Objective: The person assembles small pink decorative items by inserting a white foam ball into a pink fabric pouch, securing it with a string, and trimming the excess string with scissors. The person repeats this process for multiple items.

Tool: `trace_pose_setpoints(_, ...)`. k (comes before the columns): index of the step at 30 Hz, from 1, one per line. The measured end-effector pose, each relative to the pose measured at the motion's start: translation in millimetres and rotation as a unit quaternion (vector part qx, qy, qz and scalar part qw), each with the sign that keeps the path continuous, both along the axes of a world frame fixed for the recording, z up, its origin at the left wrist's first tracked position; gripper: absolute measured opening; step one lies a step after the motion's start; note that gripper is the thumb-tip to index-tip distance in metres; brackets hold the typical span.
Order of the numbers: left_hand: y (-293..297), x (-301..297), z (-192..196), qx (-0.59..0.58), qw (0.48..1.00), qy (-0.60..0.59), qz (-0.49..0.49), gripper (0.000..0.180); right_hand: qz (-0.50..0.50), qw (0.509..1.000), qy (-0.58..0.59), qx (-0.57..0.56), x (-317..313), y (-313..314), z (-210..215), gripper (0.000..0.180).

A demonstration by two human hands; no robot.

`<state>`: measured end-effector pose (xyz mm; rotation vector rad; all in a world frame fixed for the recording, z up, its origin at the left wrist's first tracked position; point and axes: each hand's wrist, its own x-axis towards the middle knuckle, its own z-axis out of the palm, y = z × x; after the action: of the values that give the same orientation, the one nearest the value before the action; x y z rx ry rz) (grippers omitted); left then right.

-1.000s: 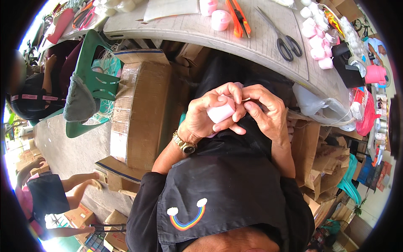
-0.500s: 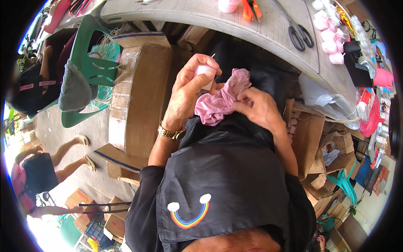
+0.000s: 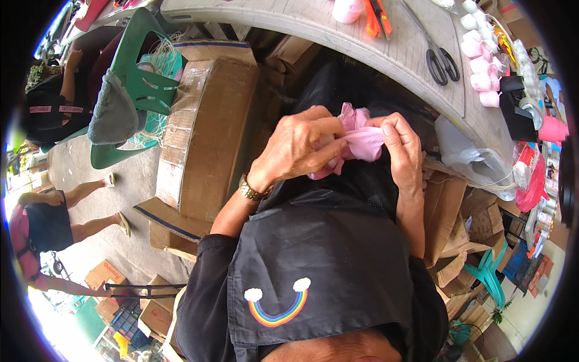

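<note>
A gathered pink cloth (image 3: 365, 146), like a scrunchie, is stretched between my two hands above my lap. My left hand (image 3: 297, 143) is closed on its left side, knuckles up, with the fingertips partly hidden by the cloth. Thumb and fingers of my right hand (image 3: 403, 149) pinch the right edge. The small pale pink block seen earlier in my left hand does not show now. Below the hands is my black apron (image 3: 325, 241) with a rainbow patch.
Ahead, the grey table (image 3: 283, 13) holds a pink roll (image 3: 348, 9), an orange-handled cutter (image 3: 377, 18), black-handled scissors (image 3: 442, 65) and several pink and white bundles (image 3: 480, 64). A large cardboard box (image 3: 220, 127) and a green chair (image 3: 142, 78) stand left. Open boxes (image 3: 446, 211) are at right. A person (image 3: 51, 223) stands far left.
My left hand has come down and right onto the cloth, and the pale pink block has gone from sight. My right hand has shifted right, drawing the cloth's edge out. The view has shifted slightly.
</note>
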<state>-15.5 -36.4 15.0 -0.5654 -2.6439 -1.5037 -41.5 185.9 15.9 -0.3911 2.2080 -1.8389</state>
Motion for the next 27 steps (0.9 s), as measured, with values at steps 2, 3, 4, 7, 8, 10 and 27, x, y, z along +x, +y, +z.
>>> trace_pose_setpoints(2, -3.5, -2.1, 11.4, -0.015, 0.999, 0.043, 0.01, 0.012, 0.063, 0.987, -0.14, -0.045, -4.0, 6.2, -1.2, 0.022)
trace_pose_setpoints(3, -2.6, -5.0, 16.6, -0.01, 0.994, 0.112, 0.002, 0.011, 0.094, 0.974, -0.197, -0.059, -5.4, 7.8, -2.9, 0.019)
trace_pose_setpoints(4, 0.4, -5.7, 21.7, -0.011, 0.989, 0.148, -0.017, 0.012, 0.138, 0.954, -0.252, -0.087, -7.9, 8.9, -4.3, 0.016)
trace_pose_setpoints(7, 14.6, -7.3, 33.1, -0.006, 0.972, 0.228, -0.054, 0.014, 0.369, 0.915, -0.15, -0.059, -12.6, 4.4, -5.6, 0.029)
trace_pose_setpoints(8, 16.7, -7.4, 36.3, 0.009, 0.976, 0.205, -0.068, 0.015, 0.395, 0.905, -0.143, -0.062, -12.7, 1.8, -3.1, 0.037)
trace_pose_setpoints(10, 17.2, -9.5, 41.9, 0.037, 0.983, 0.178, -0.022, 0.014, 0.402, 0.914, -0.041, -0.035, -9.6, -2.4, 6.8, 0.039)
trace_pose_setpoints(27, 19.2, 2.6, 15.0, 0.616, 0.699, -0.33, -0.153, 0.032, -0.032, 0.93, -0.183, -0.317, 14.3, -11.1, -18.8, 0.034)
